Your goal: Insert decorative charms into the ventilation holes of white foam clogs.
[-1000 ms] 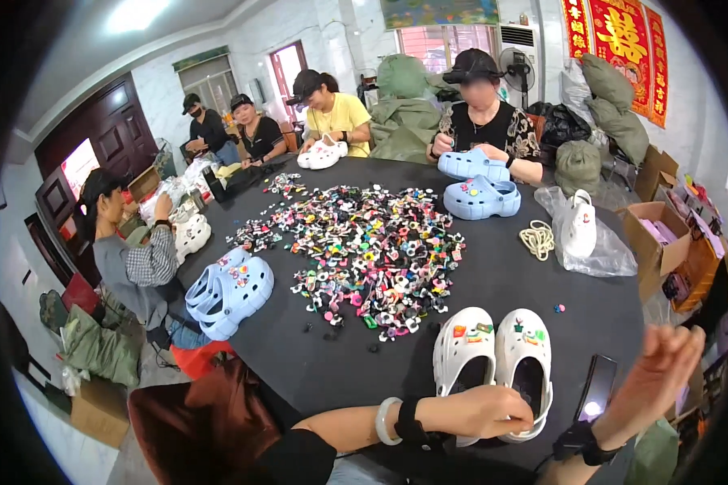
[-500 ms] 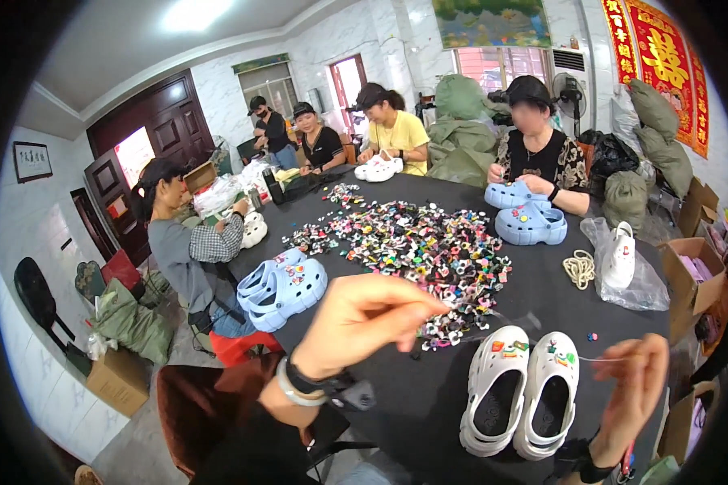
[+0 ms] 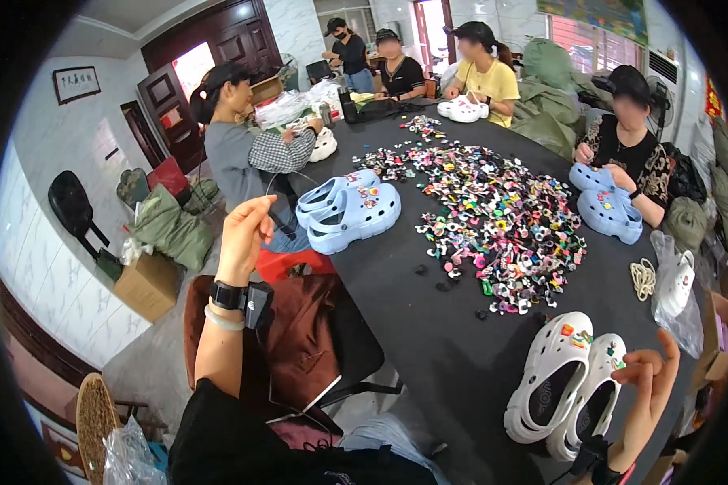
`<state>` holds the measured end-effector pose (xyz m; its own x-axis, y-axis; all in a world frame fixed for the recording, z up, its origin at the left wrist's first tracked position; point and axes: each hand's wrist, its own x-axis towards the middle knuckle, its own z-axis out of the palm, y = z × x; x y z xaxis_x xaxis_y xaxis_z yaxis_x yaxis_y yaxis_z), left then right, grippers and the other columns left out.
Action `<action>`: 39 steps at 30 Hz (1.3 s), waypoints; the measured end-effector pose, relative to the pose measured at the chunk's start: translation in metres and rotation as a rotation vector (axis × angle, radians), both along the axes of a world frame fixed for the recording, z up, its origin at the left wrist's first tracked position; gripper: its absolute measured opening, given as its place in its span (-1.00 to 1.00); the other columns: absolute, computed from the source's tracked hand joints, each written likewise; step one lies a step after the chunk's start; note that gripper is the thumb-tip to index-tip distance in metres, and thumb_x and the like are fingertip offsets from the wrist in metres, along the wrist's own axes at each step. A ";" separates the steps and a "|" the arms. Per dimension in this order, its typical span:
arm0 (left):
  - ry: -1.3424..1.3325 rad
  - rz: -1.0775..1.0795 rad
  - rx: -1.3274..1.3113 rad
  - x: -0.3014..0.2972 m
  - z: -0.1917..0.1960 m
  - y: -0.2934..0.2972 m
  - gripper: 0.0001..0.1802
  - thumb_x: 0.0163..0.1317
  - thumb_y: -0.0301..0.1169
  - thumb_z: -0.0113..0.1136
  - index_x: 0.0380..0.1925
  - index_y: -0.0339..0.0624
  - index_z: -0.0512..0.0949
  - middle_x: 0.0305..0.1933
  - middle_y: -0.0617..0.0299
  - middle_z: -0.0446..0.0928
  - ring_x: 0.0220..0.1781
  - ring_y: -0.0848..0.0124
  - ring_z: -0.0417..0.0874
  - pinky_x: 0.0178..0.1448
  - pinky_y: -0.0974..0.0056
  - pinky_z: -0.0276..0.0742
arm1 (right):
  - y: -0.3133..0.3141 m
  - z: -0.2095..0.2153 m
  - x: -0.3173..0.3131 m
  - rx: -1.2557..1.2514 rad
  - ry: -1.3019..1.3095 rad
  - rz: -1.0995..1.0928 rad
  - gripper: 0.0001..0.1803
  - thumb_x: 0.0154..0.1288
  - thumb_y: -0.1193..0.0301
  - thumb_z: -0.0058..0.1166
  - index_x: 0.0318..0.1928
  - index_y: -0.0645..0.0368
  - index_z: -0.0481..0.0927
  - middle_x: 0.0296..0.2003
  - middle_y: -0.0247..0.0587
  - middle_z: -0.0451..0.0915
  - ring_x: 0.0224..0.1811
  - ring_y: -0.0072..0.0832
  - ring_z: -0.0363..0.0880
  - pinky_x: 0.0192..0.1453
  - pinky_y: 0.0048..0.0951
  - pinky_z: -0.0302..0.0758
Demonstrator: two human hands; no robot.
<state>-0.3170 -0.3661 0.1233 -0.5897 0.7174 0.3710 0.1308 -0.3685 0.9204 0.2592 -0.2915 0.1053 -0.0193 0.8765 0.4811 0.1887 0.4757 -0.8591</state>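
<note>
My left hand, raised at the left beside the table's edge, is closed in a pinch. A thin, pale strand loops up from its fingertips; the kind of strand is hard to tell. My right hand hovers beside the right shoe of a white clog pair, fingers apart and partly bent, with nothing visible in them. The left white clog and the right white clog stand side by side, toes away from me, with colourful charms on top. A pair of light blue clogs with charms stands near my left hand.
A large heap of small colourful shoe charms covers the middle of the black table. Coiled cord and a bagged white clog lie at the right. Several people sit or stand around it; one handles blue clogs. A brown-draped chair stands beside me.
My left hand has swung left and up, away from the right hand, taking the strand along. My right hand has loosened and no strand shows there now. The view has turned left.
</note>
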 end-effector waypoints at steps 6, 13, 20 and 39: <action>-0.127 0.088 -0.111 -0.057 -0.082 -0.048 -0.76 0.37 -0.39 0.12 -0.11 -0.36 0.58 -0.60 0.32 0.41 -0.58 0.50 0.43 -0.51 0.42 0.32 | 0.009 -0.013 0.016 0.051 -0.081 -0.090 -0.43 0.51 0.23 -0.13 0.40 0.20 0.17 -0.22 -0.24 0.50 -0.41 -0.69 0.44 -0.21 -0.64 0.34; -0.335 0.411 -0.545 -0.095 -0.253 -0.109 -0.79 0.24 -0.30 0.26 -0.30 -0.24 0.61 -0.59 0.24 0.52 -0.59 0.45 0.55 -0.54 0.37 0.46 | 0.027 -0.023 0.040 0.014 -0.176 -0.178 -0.41 0.51 0.18 -0.15 0.42 0.14 0.16 -0.18 -0.28 0.48 -0.38 -0.72 0.41 -0.23 -0.66 0.28; -0.913 0.684 -0.681 -0.123 -0.411 -0.184 -0.81 0.22 -0.41 0.26 -0.25 -0.30 0.56 -0.40 0.07 0.57 -0.40 0.17 0.64 -0.36 0.08 0.67 | 0.022 -0.009 0.023 -0.025 -0.115 -0.008 -0.52 0.44 0.43 0.01 0.29 0.25 0.24 -0.18 0.03 0.64 -0.26 -0.35 0.64 -0.15 -0.39 0.62; 0.166 -0.209 -0.364 0.038 -0.105 0.019 -0.66 0.36 -0.45 0.08 0.12 -0.23 0.44 0.11 0.18 0.53 0.06 0.44 0.56 0.13 0.31 0.48 | 0.020 -0.006 0.048 -0.163 -0.564 -0.135 -0.63 0.31 0.53 0.06 0.13 0.23 0.43 -0.36 -0.18 0.57 -0.27 -0.45 0.58 -0.10 -0.42 0.47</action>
<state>-0.2795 -0.3467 0.0185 -0.3721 0.9160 0.1501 0.2447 -0.0592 0.9678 0.3074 -0.2718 0.0993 -0.1159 0.9506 0.2878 0.6859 0.2862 -0.6691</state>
